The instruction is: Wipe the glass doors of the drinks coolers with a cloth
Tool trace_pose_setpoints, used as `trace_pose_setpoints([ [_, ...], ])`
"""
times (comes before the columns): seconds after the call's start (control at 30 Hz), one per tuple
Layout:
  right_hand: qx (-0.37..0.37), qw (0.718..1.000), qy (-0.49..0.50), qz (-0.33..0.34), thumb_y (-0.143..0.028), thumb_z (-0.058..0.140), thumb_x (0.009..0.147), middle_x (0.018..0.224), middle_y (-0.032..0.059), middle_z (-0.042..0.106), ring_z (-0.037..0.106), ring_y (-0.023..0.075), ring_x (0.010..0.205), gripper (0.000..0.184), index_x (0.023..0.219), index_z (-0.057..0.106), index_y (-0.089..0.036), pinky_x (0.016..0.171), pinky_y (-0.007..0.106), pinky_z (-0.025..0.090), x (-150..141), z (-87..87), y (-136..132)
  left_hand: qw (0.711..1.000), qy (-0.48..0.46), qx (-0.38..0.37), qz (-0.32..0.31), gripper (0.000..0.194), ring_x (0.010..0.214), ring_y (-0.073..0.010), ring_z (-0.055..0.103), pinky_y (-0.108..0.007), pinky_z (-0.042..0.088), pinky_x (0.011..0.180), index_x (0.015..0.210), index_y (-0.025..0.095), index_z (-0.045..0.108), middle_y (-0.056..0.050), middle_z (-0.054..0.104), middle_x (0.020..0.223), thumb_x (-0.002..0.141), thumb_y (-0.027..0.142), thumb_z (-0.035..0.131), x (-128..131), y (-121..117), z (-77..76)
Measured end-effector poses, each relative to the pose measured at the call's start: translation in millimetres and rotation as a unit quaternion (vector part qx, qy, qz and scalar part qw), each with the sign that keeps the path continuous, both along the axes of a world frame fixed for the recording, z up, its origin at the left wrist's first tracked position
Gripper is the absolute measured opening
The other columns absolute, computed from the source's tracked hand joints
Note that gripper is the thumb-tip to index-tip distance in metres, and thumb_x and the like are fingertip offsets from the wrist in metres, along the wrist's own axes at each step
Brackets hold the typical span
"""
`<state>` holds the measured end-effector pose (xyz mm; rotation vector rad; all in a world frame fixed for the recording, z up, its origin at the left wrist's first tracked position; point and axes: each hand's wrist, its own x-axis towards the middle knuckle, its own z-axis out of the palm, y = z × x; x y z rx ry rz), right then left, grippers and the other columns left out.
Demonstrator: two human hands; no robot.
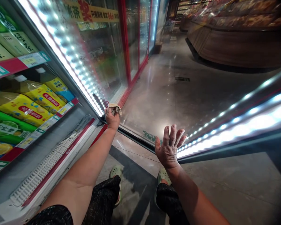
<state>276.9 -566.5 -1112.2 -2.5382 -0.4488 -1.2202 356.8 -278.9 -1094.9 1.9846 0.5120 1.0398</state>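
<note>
My left hand (112, 117) is closed on a crumpled pale cloth (114, 108) and presses it against the lower corner of the open glass fridge door (140, 103), beside the lit LED strip (67, 62). My right hand (170, 146) is open, fingers spread, flat against the door's bottom edge near its frame. Both arms are stretched forward over my knees.
The open fridge at left holds yellow and green drink cartons (23, 106) on shelves with price tags, above a white vent grille (46, 162). More glass doors (133, 37) run down the aisle. A curved wooden display counter (236, 47) stands at the far right across the shiny floor.
</note>
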Motion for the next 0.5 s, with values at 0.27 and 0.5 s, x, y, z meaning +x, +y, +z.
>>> trace_pose_setpoints([
  [0.27, 0.009, 1.0, 0.003, 0.01, -0.023, 0.056, 0.091, 0.174, 0.0168, 0.006, -0.009, 0.0345, 0.161, 0.092, 0.166, 0.004, -0.016, 0.126, 0.069, 0.007, -2.4, 0.1, 0.6, 0.995, 0.002, 0.033, -0.092, 0.027, 0.103, -0.0202, 0.067, -0.034, 0.054, 0.1, 0.099, 0.02, 0.068, -0.009, 0.061, 0.116, 0.074, 0.02, 0.078, -26.6, -45.7, -3.4],
  [0.5, 0.001, 1.0, 0.013, 0.006, -0.023, 0.055, 0.091, 0.174, 0.0166, 0.007, -0.009, 0.0328, 0.161, 0.091, 0.166, 0.005, -0.016, 0.127, 0.066, 0.008, -4.8, 0.8, -0.7, 1.0, 0.002, 0.006, -0.014, 0.022, 0.108, -0.0231, 0.063, -0.04, 0.05, 0.107, 0.086, 0.022, 0.066, -0.007, 0.063, 0.102, 0.072, 0.006, 0.07, -16.0, -28.3, 7.4],
])
